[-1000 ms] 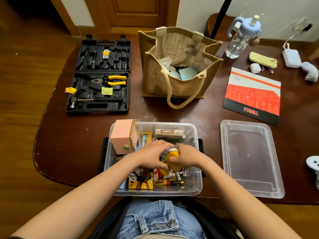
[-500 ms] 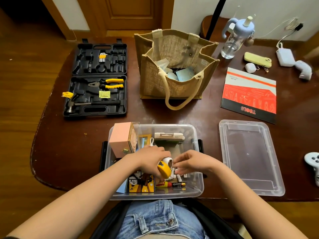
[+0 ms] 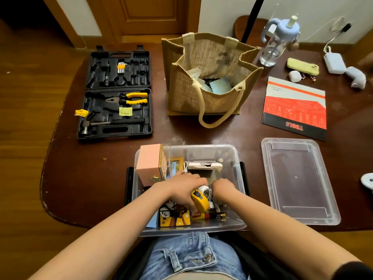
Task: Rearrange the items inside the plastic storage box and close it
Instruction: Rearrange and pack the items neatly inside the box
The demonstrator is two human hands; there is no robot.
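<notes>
The clear plastic storage box (image 3: 238, 158) stands open at the table's near edge. Inside are a pink box (image 3: 148, 164) at the left, a white carton (image 3: 204, 165) at the back, a yellow picture box (image 3: 174, 218) and batteries (image 3: 217, 216) at the front. My left hand (image 3: 186, 187) grips a yellow tape measure (image 3: 199, 201) in the middle of the box. My right hand (image 3: 225, 187) reaches down into the box just right of it, fingers curled and hidden among the items. The clear lid (image 3: 298, 178) lies flat to the right of the box.
An open black tool case (image 3: 117, 93) with pliers and a hammer lies at the back left. A jute bag (image 3: 207, 77) stands behind the box. A red tools booklet (image 3: 294, 108), a bottle (image 3: 276, 41), a phone (image 3: 302, 66) and a charger occupy the back right.
The tape measure has passed from both hands to my left hand alone and tilted over. My right hand has let go and moved deeper into the box on the right.
</notes>
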